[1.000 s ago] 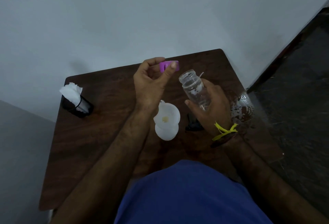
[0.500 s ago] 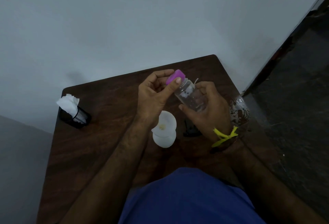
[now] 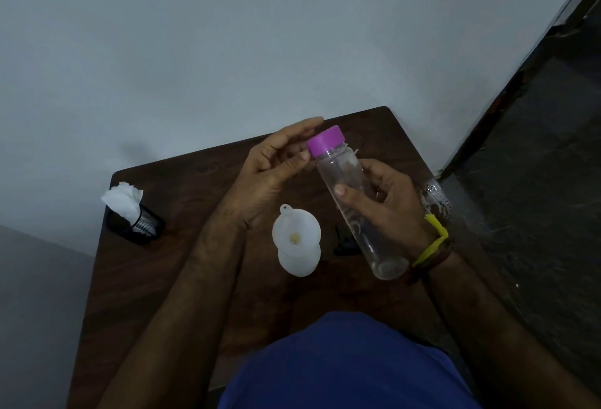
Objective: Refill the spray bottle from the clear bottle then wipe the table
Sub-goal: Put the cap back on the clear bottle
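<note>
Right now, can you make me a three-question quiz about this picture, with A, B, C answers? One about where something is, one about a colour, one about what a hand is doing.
1. Where is the white funnel?
A. On the white spray bottle
B. In the mesh cup
C. On the floor

2. What colour is the clear bottle's cap?
A. Green
B. Purple
C. Red

3. What is the right hand doing?
A. Resting flat on the table
B. Wiping with a tissue
C. Holding the clear bottle

Answers: 1 A, the funnel sits in the bottle's top. 2 B, the cap is purple. 3 C, fingers wrap its body.
</note>
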